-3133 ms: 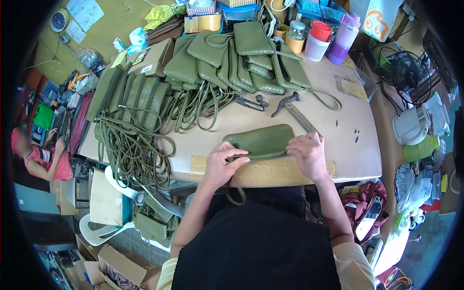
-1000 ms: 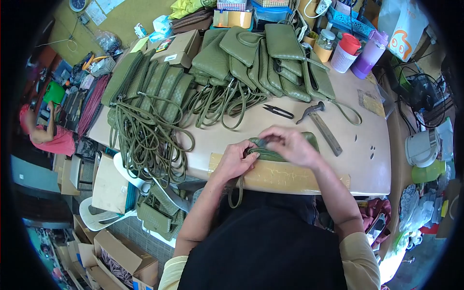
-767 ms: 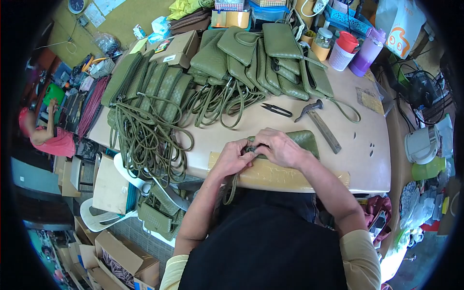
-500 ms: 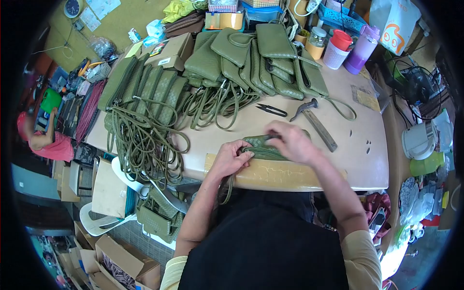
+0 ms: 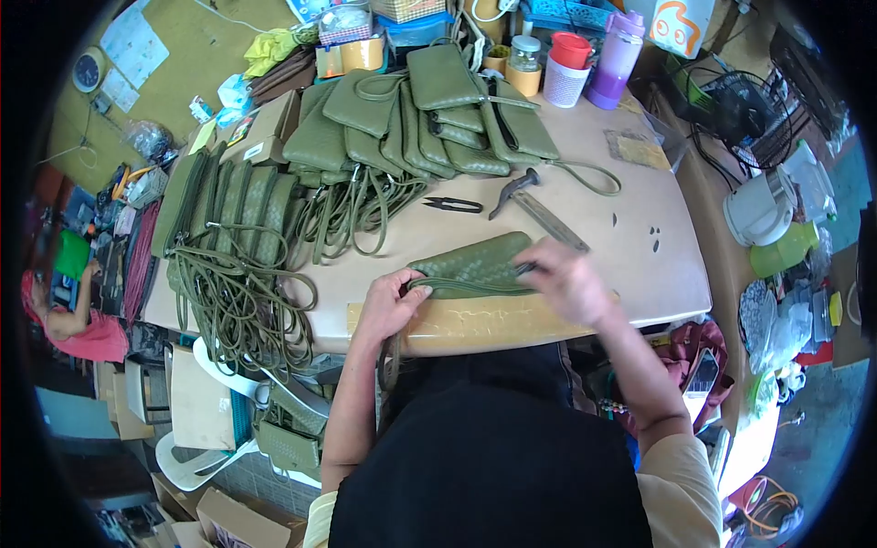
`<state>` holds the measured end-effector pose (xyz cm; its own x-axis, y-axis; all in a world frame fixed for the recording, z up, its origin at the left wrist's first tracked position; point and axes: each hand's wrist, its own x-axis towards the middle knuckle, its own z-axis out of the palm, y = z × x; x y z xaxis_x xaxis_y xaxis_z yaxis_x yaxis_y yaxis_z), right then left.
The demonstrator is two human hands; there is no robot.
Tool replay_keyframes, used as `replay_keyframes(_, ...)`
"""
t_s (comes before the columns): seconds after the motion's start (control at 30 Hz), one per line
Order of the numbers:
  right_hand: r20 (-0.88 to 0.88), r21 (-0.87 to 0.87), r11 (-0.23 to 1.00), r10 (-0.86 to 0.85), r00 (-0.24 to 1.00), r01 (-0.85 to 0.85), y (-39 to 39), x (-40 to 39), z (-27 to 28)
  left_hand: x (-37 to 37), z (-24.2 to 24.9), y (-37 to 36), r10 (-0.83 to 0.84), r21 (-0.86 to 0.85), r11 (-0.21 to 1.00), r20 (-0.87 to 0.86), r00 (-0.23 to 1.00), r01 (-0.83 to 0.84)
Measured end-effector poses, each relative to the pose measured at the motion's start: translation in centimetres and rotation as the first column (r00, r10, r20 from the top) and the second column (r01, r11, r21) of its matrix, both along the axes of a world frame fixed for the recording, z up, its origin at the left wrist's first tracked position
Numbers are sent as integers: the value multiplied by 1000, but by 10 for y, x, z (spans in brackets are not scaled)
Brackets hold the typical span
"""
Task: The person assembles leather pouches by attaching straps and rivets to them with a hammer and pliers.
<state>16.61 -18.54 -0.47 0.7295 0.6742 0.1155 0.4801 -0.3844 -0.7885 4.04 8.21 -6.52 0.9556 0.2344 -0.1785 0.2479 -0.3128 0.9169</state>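
A green woven-pattern pouch (image 5: pixel 470 265) lies at the table's front edge, with its zipper side towards me. My left hand (image 5: pixel 391 306) pinches the pouch's left end, thumb on top. From beneath that hand a green strap (image 5: pixel 390 361) hangs over the table edge. My right hand (image 5: pixel 575 281) is closed at the pouch's right end, smeared by motion. A small dark thing (image 5: pixel 525 268) pokes out of its fingers, too blurred to name. Beyond the pouch lie black thread snips (image 5: pixel 454 205) and a hammer (image 5: pixel 548 219).
Stacked green pouches (image 5: pixel 365 119) fill the back of the table. More pouches with tangled straps (image 5: pixel 237 292) hang over the left edge. A red-lidded cup (image 5: pixel 568 68) and a purple bottle (image 5: pixel 617 59) stand at the back right. Another person (image 5: pixel 82 320) is far left.
My right hand has moved right along the pouch to its right end, uncovering more of the pouch. The left hand keeps its pinch at the left end. The camera view has shifted.
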Motion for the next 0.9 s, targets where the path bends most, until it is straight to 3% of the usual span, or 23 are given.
replay_keyframes(0.07, 419, -101, 966, 258, 871, -238, 14, -13, -20, 2, 2, 2, 44, -41, 998, -53, 998, -46)
replay_keyframes(0.17, 434, -125, 984, 172, 885, -130, -15, 13, -43, -5, 2, 3, -15, 42, 999, -8, 1000, 15)
replay_keyframes(0.23, 478, -112, 989, -34, 877, 99, -56, 41, -44, -16, 3, 3, -40, 81, 996, 31, 999, 37)
replay_keyframes(0.3, 270, 67, 957, -289, 919, 281, -79, 47, -35, -22, 14, 4, 56, -109, 993, 167, 984, -38)
replay_keyframes(0.33, 267, 70, 956, -294, 918, 286, -80, 45, -31, -23, 24, 1, 51, -105, 994, 166, 985, -34)
replay_keyframes(0.4, -129, 316, 846, -410, 903, 429, -78, 37, -20, -26, 50, -10, 287, -501, 851, 192, 939, -157)
replay_keyframes(0.47, -164, 419, 814, -368, 915, 402, -62, 23, -9, -24, 65, -20, 297, -477, 866, 245, 923, -152)
replay_keyframes(0.53, -230, 587, 747, -216, 949, 313, -46, 10, 0, -23, 74, -26, 330, -311, 926, 402, 854, -212)
replay_keyframes(0.57, -200, 593, 754, -201, 959, 282, -36, 3, 7, -26, 78, -21, 263, -168, 964, 467, 844, -208)
replay_keyframes(0.6, -203, 596, 753, -196, 959, 280, -28, -2, 10, -28, 81, -24, 265, -163, 963, 467, 844, -212)
replay_keyframes(0.67, -229, 575, 791, -90, 969, 209, -16, -12, 12, -28, 84, -38, 328, -100, 926, 690, 646, -363)
replay_keyframes(0.7, -209, 603, 791, 30, 978, 105, -9, -11, 1, -33, 74, -43, 382, -209, 917, 706, 596, -340)
replay_keyframes(0.73, -291, 621, 783, 192, 937, 32, -7, -11, -9, -31, 67, -51, 379, -207, 918, 711, 593, -339)
replay_keyframes(0.8, -441, 603, 794, 251, 861, 77, 8, -25, -13, -26, 51, -73, 676, -611, 735, 623, 394, -295)
replay_keyframes(0.87, -342, 634, 771, 220, 913, 52, 30, -37, -4, -29, 32, -94, 694, -680, 681, 482, 536, -271)
replay_keyframes(0.9, -237, 661, 750, 183, 954, 20, 41, -43, 2, -28, 13, -103, 590, -596, 773, 548, 593, -218)
